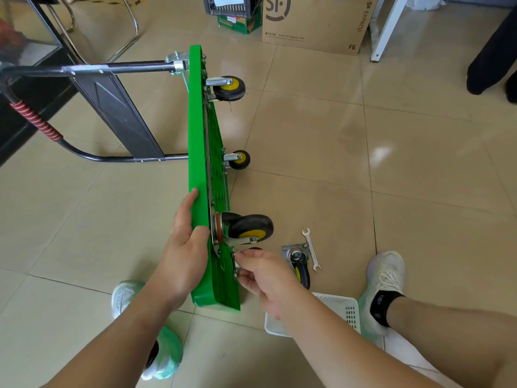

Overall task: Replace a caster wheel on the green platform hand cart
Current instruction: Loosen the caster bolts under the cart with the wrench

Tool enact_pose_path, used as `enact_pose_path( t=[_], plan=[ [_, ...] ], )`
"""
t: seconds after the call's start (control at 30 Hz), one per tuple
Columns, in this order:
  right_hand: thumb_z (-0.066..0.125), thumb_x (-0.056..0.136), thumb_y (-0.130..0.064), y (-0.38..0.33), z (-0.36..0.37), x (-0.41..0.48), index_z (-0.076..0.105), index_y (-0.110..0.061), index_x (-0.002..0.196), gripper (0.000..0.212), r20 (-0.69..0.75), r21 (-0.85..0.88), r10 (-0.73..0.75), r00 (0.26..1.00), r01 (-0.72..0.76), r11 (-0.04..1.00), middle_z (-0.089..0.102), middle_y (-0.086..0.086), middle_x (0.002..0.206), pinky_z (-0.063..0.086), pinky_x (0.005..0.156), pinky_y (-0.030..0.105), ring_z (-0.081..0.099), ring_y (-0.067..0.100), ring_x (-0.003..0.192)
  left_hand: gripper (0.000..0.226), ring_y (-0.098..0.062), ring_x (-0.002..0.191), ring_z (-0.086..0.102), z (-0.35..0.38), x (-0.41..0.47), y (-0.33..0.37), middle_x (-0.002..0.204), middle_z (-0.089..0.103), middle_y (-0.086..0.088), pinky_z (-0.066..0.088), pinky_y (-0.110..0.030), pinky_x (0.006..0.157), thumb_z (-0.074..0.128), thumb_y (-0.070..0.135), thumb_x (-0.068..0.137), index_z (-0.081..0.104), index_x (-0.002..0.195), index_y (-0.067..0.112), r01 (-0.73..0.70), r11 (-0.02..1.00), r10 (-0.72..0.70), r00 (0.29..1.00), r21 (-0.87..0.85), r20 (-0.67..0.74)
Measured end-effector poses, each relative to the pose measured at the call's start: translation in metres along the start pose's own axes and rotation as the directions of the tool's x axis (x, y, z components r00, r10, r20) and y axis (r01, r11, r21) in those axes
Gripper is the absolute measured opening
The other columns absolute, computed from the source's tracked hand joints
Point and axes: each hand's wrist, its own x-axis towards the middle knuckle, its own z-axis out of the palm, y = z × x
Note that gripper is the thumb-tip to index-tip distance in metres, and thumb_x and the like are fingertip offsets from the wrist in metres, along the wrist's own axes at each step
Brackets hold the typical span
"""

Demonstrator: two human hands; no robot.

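The green platform cart (pixel 200 152) stands on its long edge on the floor, wheels facing right. My left hand (pixel 186 242) grips the near end of the deck from the left. My right hand (pixel 261 271) pinches at the fasteners on the underside, just below the nearest mounted caster wheel (pixel 249 228); what the fingertips hold is too small to tell. A loose caster wheel (pixel 299 264) with its mounting plate lies on the floor to the right. A small open-ended wrench (pixel 311 249) lies beside it.
A white plastic basket (pixel 345 310) sits under my right forearm. My feet stand on both sides of the cart. The black cart handle (pixel 84 70) reaches left. A cardboard box (pixel 316 22), a crate and chair legs stand at the back. Another person's dark leg (pixel 492 57) is at the right.
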Motion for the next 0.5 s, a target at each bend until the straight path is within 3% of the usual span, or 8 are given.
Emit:
enact_pose_path(
  t=[0.1,0.23,0.37,0.43,0.5],
  plan=[
    [0.076,0.086,-0.007,0.016,-0.033,0.01,0.067,-0.01,0.104,0.02,-0.106,-0.16,-0.017,0.994,-0.001,0.987,0.065,0.005,0.083,0.054,0.067,0.026,0.058,0.015,0.068,0.068,-0.017,0.125,0.055,0.0,0.0,-0.001,0.149,0.046,0.012,0.049,-0.049,0.105,0.034,0.034,0.083,0.025,0.145,0.061,-0.009,1.0,0.009,1.0,-0.006,-0.007],
    [0.073,0.087,-0.007,0.043,-0.079,0.027,0.067,-0.013,0.093,0.011,-0.276,-0.328,0.048,0.96,-0.141,0.934,0.064,0.009,0.087,0.05,0.061,0.025,0.055,0.018,0.069,0.068,-0.018,0.118,0.06,0.001,0.002,-0.003,0.145,0.051,0.011,0.053,-0.051,0.1,0.035,0.032,0.083,0.028,0.143,0.061,-0.007,1.0,0.007,1.0,-0.016,-0.016],
    [0.073,0.085,-0.011,0.066,-0.114,0.045,0.067,-0.018,0.088,0.01,-0.304,-0.471,0.094,0.948,-0.235,0.85,0.063,0.001,0.08,0.049,0.051,0.022,0.059,0.013,0.064,0.064,-0.02,0.122,0.058,-0.001,0.001,-0.003,0.145,0.052,0.009,0.05,-0.051,0.103,0.035,0.032,0.086,0.029,0.142,0.062,-0.022,1.0,0.022,0.999,0.004,-0.031],
    [0.074,0.084,-0.012,0.073,-0.124,0.052,0.066,-0.02,0.085,0.011,-0.345,-0.484,0.104,0.933,-0.272,0.832,0.063,0.0,0.081,0.052,0.055,0.024,0.06,0.013,0.066,0.063,-0.018,0.125,0.056,-0.002,0.001,-0.004,0.148,0.048,0.01,0.048,-0.049,0.106,0.035,0.033,0.088,0.029,0.142,0.064,-0.034,0.999,0.034,0.999,0.034,-0.006],
    [0.073,0.085,-0.012,0.082,-0.13,0.062,0.065,-0.021,0.085,0.011,-0.378,-0.502,0.075,0.923,-0.272,0.821,0.062,-0.002,0.08,0.056,0.06,0.026,0.059,0.012,0.066,0.062,-0.005,0.135,0.045,-0.004,-0.001,-0.001,0.153,0.039,0.015,0.038,-0.041,0.115,0.037,0.037,0.089,0.029,0.145,0.062,-0.077,0.993,0.075,0.997,0.088,0.028]
  ],
)
